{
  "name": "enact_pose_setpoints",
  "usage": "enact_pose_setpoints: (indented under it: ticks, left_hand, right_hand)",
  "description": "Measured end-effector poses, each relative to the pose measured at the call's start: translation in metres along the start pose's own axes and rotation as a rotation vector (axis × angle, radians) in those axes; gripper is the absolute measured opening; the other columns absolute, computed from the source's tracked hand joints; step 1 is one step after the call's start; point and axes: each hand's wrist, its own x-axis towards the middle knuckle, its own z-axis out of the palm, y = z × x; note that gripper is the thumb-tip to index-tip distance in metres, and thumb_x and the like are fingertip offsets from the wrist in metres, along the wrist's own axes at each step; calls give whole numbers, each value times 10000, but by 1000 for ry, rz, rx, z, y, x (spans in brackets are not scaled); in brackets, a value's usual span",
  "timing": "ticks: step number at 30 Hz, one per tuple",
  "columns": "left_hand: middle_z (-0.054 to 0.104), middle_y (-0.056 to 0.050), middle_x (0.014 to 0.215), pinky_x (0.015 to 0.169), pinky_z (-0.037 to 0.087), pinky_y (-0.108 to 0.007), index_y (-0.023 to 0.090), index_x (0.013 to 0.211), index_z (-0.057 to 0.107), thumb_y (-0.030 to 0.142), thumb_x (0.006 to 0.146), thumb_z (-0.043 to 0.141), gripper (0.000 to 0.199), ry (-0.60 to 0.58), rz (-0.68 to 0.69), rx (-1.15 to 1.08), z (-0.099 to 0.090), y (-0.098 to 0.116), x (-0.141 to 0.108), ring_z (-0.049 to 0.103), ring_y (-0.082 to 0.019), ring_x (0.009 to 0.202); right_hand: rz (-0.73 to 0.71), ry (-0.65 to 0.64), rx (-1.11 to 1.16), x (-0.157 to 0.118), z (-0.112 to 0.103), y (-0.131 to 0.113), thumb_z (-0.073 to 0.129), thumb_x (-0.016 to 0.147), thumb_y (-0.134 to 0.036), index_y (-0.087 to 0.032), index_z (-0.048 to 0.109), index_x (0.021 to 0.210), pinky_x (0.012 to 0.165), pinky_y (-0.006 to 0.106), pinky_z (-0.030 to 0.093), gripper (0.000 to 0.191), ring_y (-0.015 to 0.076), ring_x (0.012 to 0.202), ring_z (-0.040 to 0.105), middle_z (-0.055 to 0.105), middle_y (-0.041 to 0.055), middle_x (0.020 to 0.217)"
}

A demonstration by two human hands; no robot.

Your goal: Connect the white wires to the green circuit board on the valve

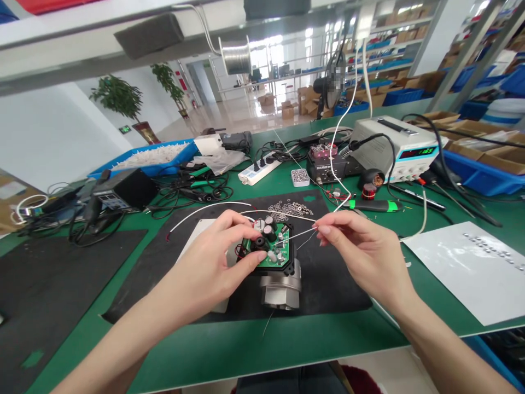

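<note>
On the dark mat stands a metal valve-like body with a large hex nut (280,295), topped by a black housing holding a green circuit board (283,253). Capacitors (269,230) rise from the board. My left hand (219,254) reaches in from the left, thumb and fingers closed around a black round part (260,244) on the board. In my right hand (361,249), a thin white wire (301,234) is pinched between thumb and fingertips. Its near end reaches down to the board; exactly what it touches there is too small to tell.
Loose metal rings (291,209) lie behind the board. A green-black screwdriver (373,206), soldering station (328,167) and power supply (400,148) stand at the back right. White paper (471,273) with small parts lies right. A power strip (259,168) and blue tray (143,157) are farther back.
</note>
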Motion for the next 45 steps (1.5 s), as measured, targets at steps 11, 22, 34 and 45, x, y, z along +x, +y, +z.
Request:
enact_pose_setpoints:
  ticks: [11, 22, 34, 45]
  left_hand:
    - [598, -6, 1230, 973, 465, -337, 309, 1110, 712, 397, 988, 685, 153, -8, -2, 30, -3, 2, -1, 601, -207, 1135]
    - [577, 30, 1245, 956, 444, -296, 335, 1120, 692, 413, 998, 690, 144, -13, -19, 8, -2, -1, -3, 583, -169, 1137]
    - [577, 18, 1222, 958, 441, -298, 290, 1103, 691, 354, 991, 684, 129, -18, -35, -40, -1, 4, -2, 583, -159, 1130]
    - [559, 8, 1253, 961, 463, -335, 287, 1125, 680, 321, 983, 693, 146, -25, -19, -61, 2, 6, -1, 584, -176, 1126]
  right_hand:
    - [-16, -27, 81, 3, 8, 1, 712, 965, -263, -233, 755, 946, 646, 236, 599, 56, 123, 686, 677, 742, 1, 887]
    - [-166, -45, -16, -12, 4, 5, 669, 1007, -196, -267, 730, 991, 715, 236, 538, 95, 92, 767, 672, 729, -39, 923]
    - [-149, -51, -87, -21, 0, 10, 668, 1006, -197, -291, 737, 1003, 727, 206, 547, 117, 93, 791, 681, 732, -42, 922]
    - [-47, 47, -59, -21, 5, 10, 696, 1000, -283, -319, 749, 999, 686, 148, 560, 63, 64, 711, 686, 730, -59, 897]
